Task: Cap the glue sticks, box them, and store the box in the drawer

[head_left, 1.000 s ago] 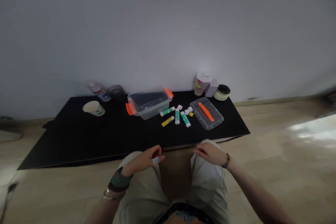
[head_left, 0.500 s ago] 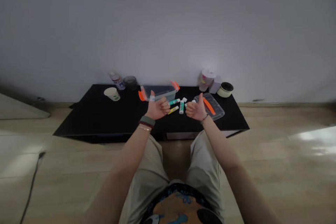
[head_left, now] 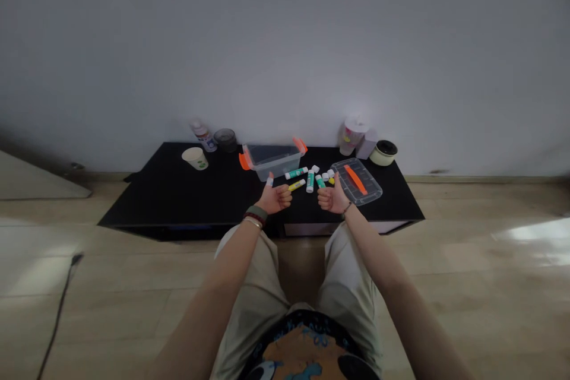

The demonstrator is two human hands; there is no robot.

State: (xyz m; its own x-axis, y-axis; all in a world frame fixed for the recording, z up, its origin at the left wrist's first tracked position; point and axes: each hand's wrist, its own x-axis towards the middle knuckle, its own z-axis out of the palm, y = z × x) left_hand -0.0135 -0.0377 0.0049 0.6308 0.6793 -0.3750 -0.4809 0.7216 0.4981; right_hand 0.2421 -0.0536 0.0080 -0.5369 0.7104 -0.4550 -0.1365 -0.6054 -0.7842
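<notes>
Both hands make a thumbs-up over the front of the black cabinet. My left hand (head_left: 276, 198) has its fingers curled with nothing in them, beside a yellow glue stick (head_left: 296, 185). Likewise curled and holding nothing, my right hand (head_left: 333, 197) partly covers a green-and-white glue stick (head_left: 320, 181). Between the hands stands another green glue stick (head_left: 310, 181), and a third (head_left: 296, 173) lies behind the yellow one. Several loose white caps (head_left: 315, 169) are scattered nearby. Behind my left hand sits a clear plastic box (head_left: 278, 165) with orange latches; right of my right hand lies its clear lid (head_left: 371, 185) with an orange handle.
On the black cabinet (head_left: 178, 199) are a paper cup (head_left: 195, 158), a spray bottle (head_left: 203, 135) and a dark bowl (head_left: 225, 140) at left. A plastic cup (head_left: 351, 135), a pale box (head_left: 366, 145) and a cream pot (head_left: 383, 153) stand at back right. A cable (head_left: 62, 303) lies on the floor.
Both hands have moved slightly down, toward my body, keeping the thumbs-up shape. More of the plastic box, the glue sticks and the caps shows now. The camera has shifted a little.
</notes>
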